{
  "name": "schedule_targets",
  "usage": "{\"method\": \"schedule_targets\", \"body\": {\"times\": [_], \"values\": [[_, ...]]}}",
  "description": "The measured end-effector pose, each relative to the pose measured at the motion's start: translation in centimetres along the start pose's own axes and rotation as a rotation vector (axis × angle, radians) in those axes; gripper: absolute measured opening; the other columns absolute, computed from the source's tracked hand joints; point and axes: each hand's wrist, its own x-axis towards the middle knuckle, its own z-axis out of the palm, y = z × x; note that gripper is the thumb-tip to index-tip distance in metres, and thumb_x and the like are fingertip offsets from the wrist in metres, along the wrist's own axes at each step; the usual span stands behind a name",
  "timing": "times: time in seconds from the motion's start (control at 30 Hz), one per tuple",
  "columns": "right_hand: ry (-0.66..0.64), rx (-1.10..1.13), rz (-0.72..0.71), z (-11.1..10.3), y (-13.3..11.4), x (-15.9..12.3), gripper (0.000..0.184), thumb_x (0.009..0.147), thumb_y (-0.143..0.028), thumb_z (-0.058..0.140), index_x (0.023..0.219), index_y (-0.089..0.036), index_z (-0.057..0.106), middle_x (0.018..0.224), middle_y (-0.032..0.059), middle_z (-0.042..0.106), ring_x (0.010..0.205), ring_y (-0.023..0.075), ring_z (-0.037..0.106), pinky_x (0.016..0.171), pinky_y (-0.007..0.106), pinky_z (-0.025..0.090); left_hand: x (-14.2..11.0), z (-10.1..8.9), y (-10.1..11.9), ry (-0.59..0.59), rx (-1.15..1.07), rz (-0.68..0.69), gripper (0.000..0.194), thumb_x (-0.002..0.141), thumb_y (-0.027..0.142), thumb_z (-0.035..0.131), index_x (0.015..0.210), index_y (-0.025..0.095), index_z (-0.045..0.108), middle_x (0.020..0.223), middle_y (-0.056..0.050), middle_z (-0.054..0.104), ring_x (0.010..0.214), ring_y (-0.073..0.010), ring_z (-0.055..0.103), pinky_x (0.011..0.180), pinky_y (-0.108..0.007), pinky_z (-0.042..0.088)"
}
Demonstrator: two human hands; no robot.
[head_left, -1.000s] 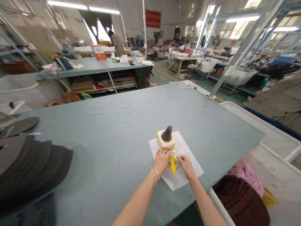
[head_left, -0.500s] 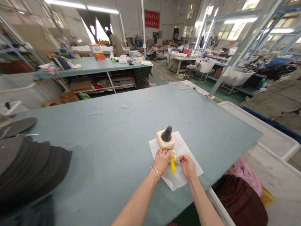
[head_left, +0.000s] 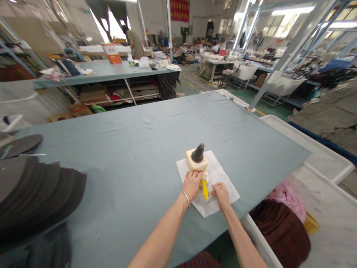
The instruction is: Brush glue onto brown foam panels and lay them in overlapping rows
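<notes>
A cream plastic container (head_left: 192, 163) with a black cone (head_left: 198, 153) on top lies on a white sheet (head_left: 220, 175). Against its near side rests my left hand (head_left: 192, 185), the fingers bent over the lower part of the container. Beside those fingertips a brush with a yellow handle (head_left: 205, 189) points toward me; its bristle end is not clear. My right hand (head_left: 221, 194) is just right of the brush handle, over the sheet, with thumb and fingers pinched together. Whatever is between them is too small to make out.
The blue-grey covered table (head_left: 125, 178) bears a tall stack of dark curved pieces (head_left: 50, 193) at the left. White bins (head_left: 320, 141) line the right edge, one holding dark brown pieces (head_left: 281, 230) and pink cloth (head_left: 290, 197). A person (head_left: 135, 41) stands far behind another table.
My right hand has pulled slightly away from the container's lower part, its fingers curled in more. My left hand keeps its place on the container. The camera view has tipped slightly downward.
</notes>
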Motion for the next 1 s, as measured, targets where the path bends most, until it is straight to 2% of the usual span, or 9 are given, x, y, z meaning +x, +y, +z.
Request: {"method": "schedule_targets", "body": {"times": [0.07, 0.17, 0.27, 0.37, 0.43, 0.57, 0.77, 1.0], "values": [[-0.011, -0.204, -0.06, 0.4, -0.1, -0.1, 0.028, 0.061, -0.029, 0.057, 0.082, -0.021, 0.042, 0.051, -0.0098, 0.04, 0.046, 0.0106, 0.041, 0.047, 0.022, 0.031, 0.0, -0.1, 0.1, 0.001, -0.002, -0.001, 0.048, 0.08, 0.009, 0.047, 0.123, 0.03, 0.046, 0.109, -0.004, 0.054, 0.107, -0.0201, 0.043, 0.1, -0.039, 0.03], [-0.011, -0.483, -0.161, 1.0, -0.3, -0.3, 0.043, 0.064, -0.026, 0.056, 0.103, -0.016, 0.042, 0.055, -0.0087, 0.044, 0.05, 0.0131, 0.046, 0.05, 0.023, 0.033, -0.1, -0.4, 0.1, 0.005, -0.008, 0.012, 0.049, 0.078, 0.012, 0.051, 0.124, 0.03, 0.045, 0.11, -0.004, 0.054, 0.107, -0.0211, 0.043, 0.1, -0.041, 0.03], [-0.016, -0.68, -0.21, 1.2, -0.2, -0.7, 0.052, 0.068, -0.027, 0.058, 0.116, -0.011, 0.041, 0.07, -0.0002, 0.055, 0.063, 0.0168, 0.054, 0.058, 0.025, 0.038, 0.0, -0.4, 0.1, 0.009, -0.012, 0.022, 0.05, 0.076, 0.017, 0.057, 0.123, 0.03, 0.045, 0.109, -0.004, 0.054, 0.108, -0.0221, 0.043, 0.1, -0.042, 0.03], [-0.083, -0.908, -0.255, 1.4, -0.2, -1.2, 0.032, 0.07, -0.019, 0.059, 0.101, -0.011, 0.053, 0.089, 0.0105, 0.06, 0.082, 0.0197, 0.057, 0.069, 0.025, 0.039, 0.2, 0.0, 0.0, 0.022, 0.011, 0.012, 0.047, 0.076, 0.022, 0.06, 0.121, 0.03, 0.047, 0.107, -0.003, 0.054, 0.106, -0.0223, 0.043, 0.1, -0.043, 0.03], [-0.114, -1.035, -0.23, 1.6, -0.3, -1.6, 0.016, 0.074, -0.013, 0.054, 0.09, -0.013, 0.056, 0.09, 0.0115, 0.061, 0.083, 0.0193, 0.057, 0.069, 0.025, 0.037, 0.3, 0.4, -0.1, 0.032, 0.037, 0.008, 0.046, 0.077, 0.022, 0.061, 0.12, 0.029, 0.047, 0.106, -0.004, 0.054, 0.104, -0.022, 0.044, 0.101, -0.043, 0.029], [-0.092, -1.11, -0.223, 1.9, -0.6, -2.3, 0.012, 0.083, -0.012, 0.045, 0.081, -0.016, 0.056, 0.081, 0.0081, 0.061, 0.075, 0.0167, 0.056, 0.062, 0.025, 0.032, 0.3, 0.7, -0.1, 0.049, 0.059, 0.024, 0.047, 0.077, 0.021, 0.06, 0.121, 0.029, 0.046, 0.105, -0.004, 0.054, 0.102, -0.0215, 0.045, 0.102, -0.044, 0.028], [-0.086, -1.235, -0.244, 1.1, 0.3, -4.0, 0.011, 0.084, -0.012, 0.043, 0.083, -0.017, 0.052, 0.076, 0.0059, 0.059, 0.067, 0.0153, 0.054, 0.057, 0.025, 0.027, 0.2, 0.3, 0.1, 0.052, 0.044, 0.016, 0.045, 0.077, 0.02, 0.06, 0.119, 0.03, 0.047, 0.104, -0.004, 0.053, 0.105, -0.0216, 0.043, 0.103, -0.044, 0.027], [-0.089, -1.216, -0.275, -0.2, 1.8, -6.8, 0.005, 0.083, -0.014, 0.043, 0.085, -0.018, 0.046, 0.073, 0.0024, 0.057, 0.065, 0.0144, 0.053, 0.056, 0.025, 0.024, 0.1, 0.5, 0.2, 0.057, 0.05, 0.007, 0.043, 0.076, 0.022, 0.063, 0.116, 0.028, 0.049, 0.106, -0.004, 0.052, 0.105, -0.0225, 0.042, 0.104, -0.045, 0.026]]}}
